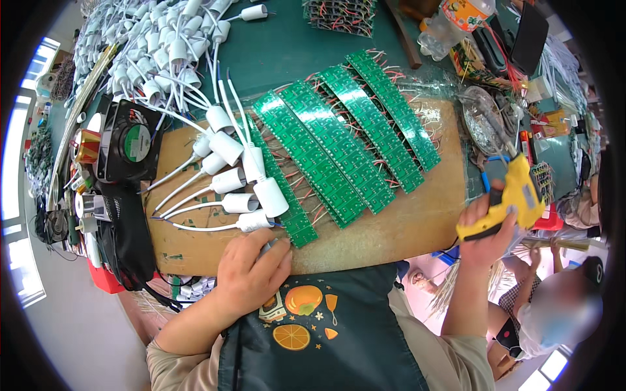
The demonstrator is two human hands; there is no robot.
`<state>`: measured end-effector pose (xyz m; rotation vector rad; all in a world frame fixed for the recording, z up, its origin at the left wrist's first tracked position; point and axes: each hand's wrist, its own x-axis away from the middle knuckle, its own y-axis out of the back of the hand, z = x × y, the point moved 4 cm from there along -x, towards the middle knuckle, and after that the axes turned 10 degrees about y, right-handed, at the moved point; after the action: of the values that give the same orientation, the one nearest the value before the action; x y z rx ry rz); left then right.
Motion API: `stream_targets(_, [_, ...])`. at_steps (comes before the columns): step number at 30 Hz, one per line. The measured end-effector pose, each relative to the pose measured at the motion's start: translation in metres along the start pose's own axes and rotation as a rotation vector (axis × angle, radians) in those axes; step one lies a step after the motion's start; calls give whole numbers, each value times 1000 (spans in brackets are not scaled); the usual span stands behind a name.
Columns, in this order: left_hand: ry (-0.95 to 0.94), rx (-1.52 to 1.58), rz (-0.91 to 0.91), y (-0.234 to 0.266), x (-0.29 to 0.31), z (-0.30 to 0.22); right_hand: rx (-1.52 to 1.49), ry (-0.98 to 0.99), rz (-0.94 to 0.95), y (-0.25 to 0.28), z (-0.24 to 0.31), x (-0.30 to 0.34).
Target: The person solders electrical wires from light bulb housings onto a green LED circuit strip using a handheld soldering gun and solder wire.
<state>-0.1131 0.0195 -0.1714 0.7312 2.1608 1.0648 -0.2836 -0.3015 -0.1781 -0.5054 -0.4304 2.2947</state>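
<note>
A crowded workbench with a dark green top carries a flat brown wooden board (pixel 391 225) at its near edge. Long green circuit-board strips (pixel 345 140) with thin red and white wires lie fanned side by side across the board. At its left, white plastic lamp sockets on white cables (pixel 241 176) lie in a cluster. The left hand (pixel 251 270) rests palm down on the board's near edge, fingers curled over what seems to be a socket, mostly hidden. The right hand (pixel 486 228), off the board's right end, is wrapped around a yellow pistol-shaped glue gun (pixel 512 199). A black square fan (pixel 130 140) sits far left.
</note>
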Motion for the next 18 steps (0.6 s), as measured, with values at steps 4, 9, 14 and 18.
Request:
stream_targets(4, [19, 26, 14, 3, 1, 1, 108, -88, -446, 32, 4, -28])
stream_targets(9, [5, 97, 66, 14, -2, 7, 236, -154, -638, 63, -3, -35])
stream_targets(14, [-17, -57, -55, 46, -13, 40, 272, -194, -620, 58, -12, -34])
stream_targets(18, [212, -230, 184, 62, -38, 71, 272, -220, -580, 62, -14, -30])
